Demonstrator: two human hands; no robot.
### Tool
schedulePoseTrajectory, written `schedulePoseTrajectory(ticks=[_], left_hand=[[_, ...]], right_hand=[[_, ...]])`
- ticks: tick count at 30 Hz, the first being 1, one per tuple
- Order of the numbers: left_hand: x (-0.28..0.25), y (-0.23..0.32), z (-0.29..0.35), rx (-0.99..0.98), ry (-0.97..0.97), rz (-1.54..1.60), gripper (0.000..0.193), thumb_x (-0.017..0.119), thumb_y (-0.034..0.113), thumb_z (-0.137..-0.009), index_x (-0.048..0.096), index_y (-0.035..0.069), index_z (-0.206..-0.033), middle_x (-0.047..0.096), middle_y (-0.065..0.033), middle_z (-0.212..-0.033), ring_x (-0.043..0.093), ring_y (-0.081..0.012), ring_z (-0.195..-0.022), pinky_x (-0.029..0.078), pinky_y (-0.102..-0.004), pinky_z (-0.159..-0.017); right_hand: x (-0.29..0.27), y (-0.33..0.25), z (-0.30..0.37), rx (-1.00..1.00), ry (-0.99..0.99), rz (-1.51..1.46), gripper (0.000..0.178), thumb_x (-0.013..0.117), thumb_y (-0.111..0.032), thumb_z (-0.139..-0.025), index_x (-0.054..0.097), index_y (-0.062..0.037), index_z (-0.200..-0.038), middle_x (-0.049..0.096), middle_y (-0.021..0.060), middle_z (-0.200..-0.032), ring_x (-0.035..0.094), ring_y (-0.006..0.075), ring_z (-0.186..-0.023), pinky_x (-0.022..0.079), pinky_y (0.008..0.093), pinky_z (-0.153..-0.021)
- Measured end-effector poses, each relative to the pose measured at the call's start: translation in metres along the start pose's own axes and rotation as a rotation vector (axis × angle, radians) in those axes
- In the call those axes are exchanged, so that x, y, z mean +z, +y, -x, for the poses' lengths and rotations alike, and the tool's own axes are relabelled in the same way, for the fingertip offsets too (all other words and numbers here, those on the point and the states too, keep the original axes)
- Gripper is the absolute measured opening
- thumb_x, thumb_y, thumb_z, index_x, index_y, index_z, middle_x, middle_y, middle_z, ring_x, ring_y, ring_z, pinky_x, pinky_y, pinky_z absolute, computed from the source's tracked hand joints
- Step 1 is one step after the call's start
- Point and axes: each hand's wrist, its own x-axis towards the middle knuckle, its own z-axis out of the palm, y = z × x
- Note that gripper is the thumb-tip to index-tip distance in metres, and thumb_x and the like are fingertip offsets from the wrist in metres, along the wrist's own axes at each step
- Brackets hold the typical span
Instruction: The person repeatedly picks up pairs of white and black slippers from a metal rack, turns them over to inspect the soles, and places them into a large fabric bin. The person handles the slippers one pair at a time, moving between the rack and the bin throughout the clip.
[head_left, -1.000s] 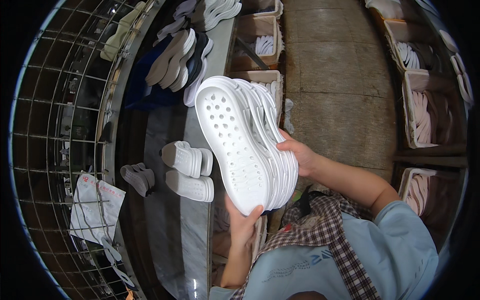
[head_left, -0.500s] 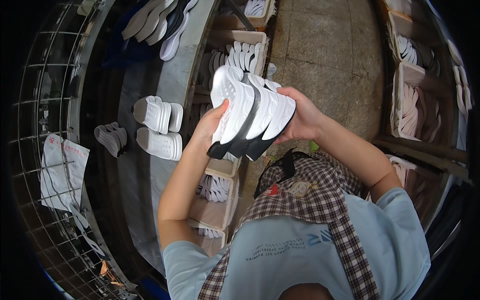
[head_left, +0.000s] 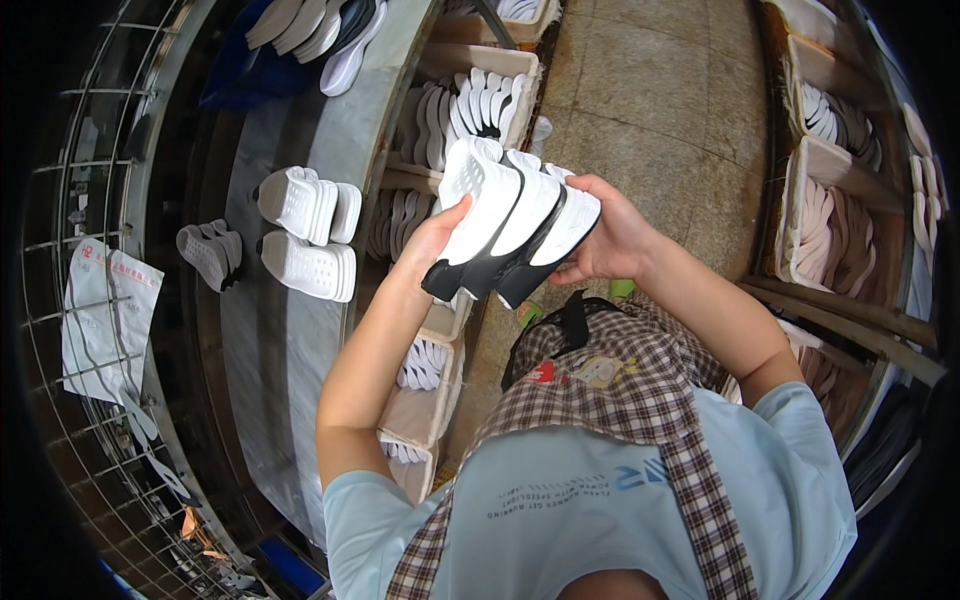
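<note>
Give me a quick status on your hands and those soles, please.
Left hand and right hand both gripping soles, white with black ends, above crates. More soles on bench. Nothing in the way.

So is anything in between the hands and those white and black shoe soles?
No. The left hand presses against one side of the stack of shoe soles and the right hand grips the other side. Both touch it directly, with nothing visible between.

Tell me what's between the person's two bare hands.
A stack of white shoe soles with black heel ends, clasped between the left hand and the right hand, as the head view shows.
</note>
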Motion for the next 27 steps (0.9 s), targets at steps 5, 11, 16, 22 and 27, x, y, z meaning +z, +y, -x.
schedulePoseTrajectory(ticks=[5, 11, 16, 22, 27], left_hand=[[-0.005, 0.000, 0.000, -0.004, 0.005, 0.037, 0.046, 0.045, 0.027, -0.096, 0.042, -0.005, -0.128, 0.054, -0.0208, -0.123, 0.057, -0.0298, -0.109, 0.044, -0.0413, -0.096], [-0.017, -0.005, -0.003, 0.010, -0.115, 0.091, 0.046, 0.046, 0.027, -0.096, 0.042, -0.005, -0.128, 0.054, -0.0199, -0.122, 0.058, -0.0289, -0.107, 0.048, -0.0400, -0.092], [-0.021, -0.010, -0.001, 0.346, -0.214, 0.001, 0.051, 0.049, 0.027, -0.095, 0.034, -0.004, -0.133, 0.051, -0.0186, -0.126, 0.056, -0.0286, -0.111, 0.049, -0.0409, -0.092], [-0.027, -0.005, 0.000, 0.575, -0.286, -0.100, 0.051, 0.053, 0.023, -0.093, 0.035, -0.004, -0.133, 0.051, -0.0175, -0.126, 0.056, -0.0272, -0.110, 0.050, -0.0399, -0.090], [-0.034, -0.002, -0.001, 0.636, -0.302, -0.070, 0.047, 0.054, 0.014, -0.091, 0.037, -0.005, -0.131, 0.055, -0.0171, -0.122, 0.059, -0.0269, -0.105, 0.052, -0.0383, -0.085]], right_hand=[[0.003, -0.001, 0.001, 0.004, 0.043, -0.010, 0.058, 0.044, -0.050, -0.083, 0.046, -0.0133, -0.128, 0.048, 0.0161, -0.126, 0.044, 0.0338, -0.112, 0.037, 0.0551, -0.088], [0.010, 0.003, -0.005, -0.131, 0.012, 0.224, 0.068, 0.044, -0.052, -0.084, 0.034, -0.0102, -0.136, 0.037, 0.0201, -0.135, 0.038, 0.0329, -0.122, 0.033, 0.0556, -0.095], [0.025, 0.006, -0.006, -0.497, -0.071, 0.367, 0.080, 0.055, -0.040, -0.086, 0.014, -0.0025, -0.143, 0.034, 0.0188, -0.137, 0.035, 0.0272, -0.128, 0.030, 0.0412, -0.104], [0.043, 0.002, 0.009, -0.574, -0.054, 0.583, 0.087, 0.058, -0.040, -0.085, 0.009, 0.0036, -0.143, 0.030, 0.0217, -0.140, 0.032, 0.0292, -0.129, 0.026, 0.0389, -0.107], [0.048, 0.000, 0.014, -0.572, -0.060, 0.661, 0.091, 0.060, -0.045, -0.083, 0.013, 0.0044, -0.142, 0.026, 0.0226, -0.141, 0.027, 0.0323, -0.132, 0.024, 0.0420, -0.108]])
